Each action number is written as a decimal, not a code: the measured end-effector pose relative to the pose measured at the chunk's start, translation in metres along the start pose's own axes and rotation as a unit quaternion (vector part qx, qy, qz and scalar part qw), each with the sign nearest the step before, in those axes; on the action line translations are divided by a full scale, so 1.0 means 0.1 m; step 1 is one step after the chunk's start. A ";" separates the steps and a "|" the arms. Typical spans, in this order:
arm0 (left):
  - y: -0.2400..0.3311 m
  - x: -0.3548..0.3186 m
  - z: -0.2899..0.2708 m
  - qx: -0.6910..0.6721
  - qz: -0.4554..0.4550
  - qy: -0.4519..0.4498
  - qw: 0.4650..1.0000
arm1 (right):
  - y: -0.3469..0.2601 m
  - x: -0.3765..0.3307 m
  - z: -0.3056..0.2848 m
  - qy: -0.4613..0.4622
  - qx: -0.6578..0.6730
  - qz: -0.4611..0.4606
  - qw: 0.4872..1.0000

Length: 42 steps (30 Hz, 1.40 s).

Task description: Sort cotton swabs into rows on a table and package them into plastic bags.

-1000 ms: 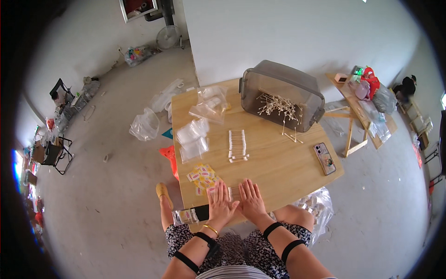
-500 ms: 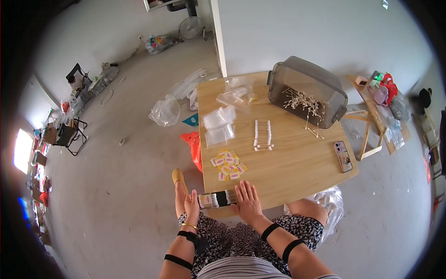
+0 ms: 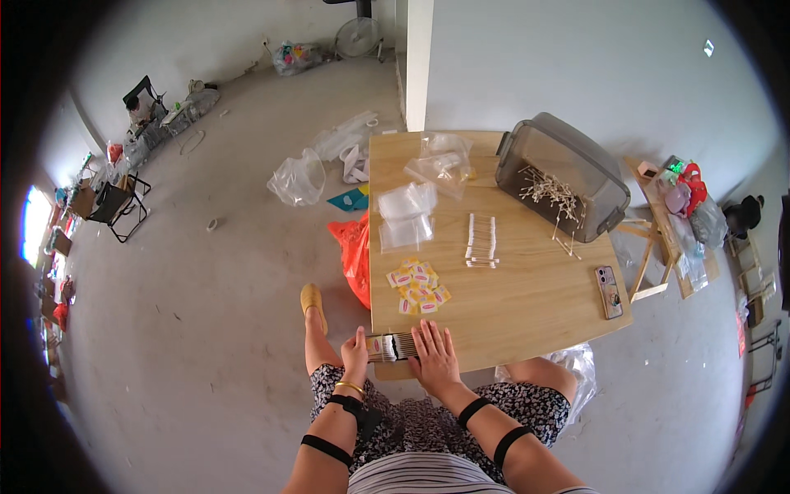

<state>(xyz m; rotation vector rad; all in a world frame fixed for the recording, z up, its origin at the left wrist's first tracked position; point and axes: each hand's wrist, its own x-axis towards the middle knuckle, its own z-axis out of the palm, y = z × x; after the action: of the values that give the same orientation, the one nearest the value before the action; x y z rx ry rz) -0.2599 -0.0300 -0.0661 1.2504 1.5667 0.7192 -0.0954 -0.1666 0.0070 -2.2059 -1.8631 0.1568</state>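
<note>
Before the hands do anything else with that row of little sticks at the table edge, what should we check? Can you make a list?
1. Left hand at the left end of the row of sticks: ok, it touches that end.
2. Right hand flat beside the row: ok, palm down on the wooden table.
3. Row fully on the table: not ok, it sits right at the near edge.
4. Sticks all level and even: cannot tell, too small.
5. Yellow and red stickers out of the way: ok, apart from the hands.
6. Phone out of the way: ok, far to the right.
</note>
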 end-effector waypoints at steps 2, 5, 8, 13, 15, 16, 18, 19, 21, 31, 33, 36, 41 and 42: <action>-0.04 0.01 0.04 -0.052 -0.027 -0.011 0.998 | -0.04 0.00 0.03 -0.004 -0.021 -0.002 1.000; -0.05 0.00 0.07 -0.119 -0.050 -0.010 0.992 | -0.15 0.05 0.08 -0.004 -0.039 -0.008 0.999; 0.08 -0.07 0.17 -0.110 -0.010 -0.003 0.994 | -0.28 0.09 0.15 0.001 -0.003 0.003 1.000; 0.05 0.03 -0.08 0.001 -0.022 0.003 1.000 | -0.34 0.12 0.09 -0.020 0.054 0.030 0.998; 0.10 0.04 -0.18 0.033 0.010 -0.009 0.999 | -0.15 0.07 0.04 -0.018 0.027 0.026 0.999; 0.12 0.02 -0.21 0.069 0.044 -0.019 0.996 | -0.10 0.04 0.02 -0.014 0.004 0.023 1.000; 0.15 -0.03 -0.21 0.074 0.095 -0.018 0.993 | -0.11 0.04 0.05 -0.031 -0.014 0.017 0.999; 0.17 -0.04 -0.21 0.082 0.148 -0.015 0.985 | -0.14 0.05 0.07 -0.045 -0.029 0.011 0.999; 0.22 -0.08 -0.13 0.055 0.155 0.003 0.986 | -0.16 0.08 0.08 -0.046 -0.046 0.010 0.998; 0.26 -0.06 -0.09 0.094 0.175 -0.034 0.979 | -0.39 0.15 0.11 -0.048 -0.005 -0.004 0.999; 0.25 -0.05 -0.08 0.083 0.145 -0.051 0.985 | -0.27 0.14 0.13 -0.046 -0.022 0.000 0.999; -0.01 0.14 -0.41 -0.045 0.073 0.013 0.996 | -0.21 0.19 0.06 -0.006 0.112 -0.047 0.993; 0.82 -0.25 -0.40 -0.045 0.218 0.047 0.974 | 0.86 0.30 -0.33 0.081 0.075 0.103 0.988; 0.77 -0.22 -0.46 -0.013 0.247 0.038 0.968 | 0.99 0.43 -0.40 0.077 0.047 0.173 0.981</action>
<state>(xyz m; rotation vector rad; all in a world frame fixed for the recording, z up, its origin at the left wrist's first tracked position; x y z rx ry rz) -0.2732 -0.0230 0.0250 1.6310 1.3056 1.1078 0.0165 -0.1441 0.0229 -2.3820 -1.3546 0.1279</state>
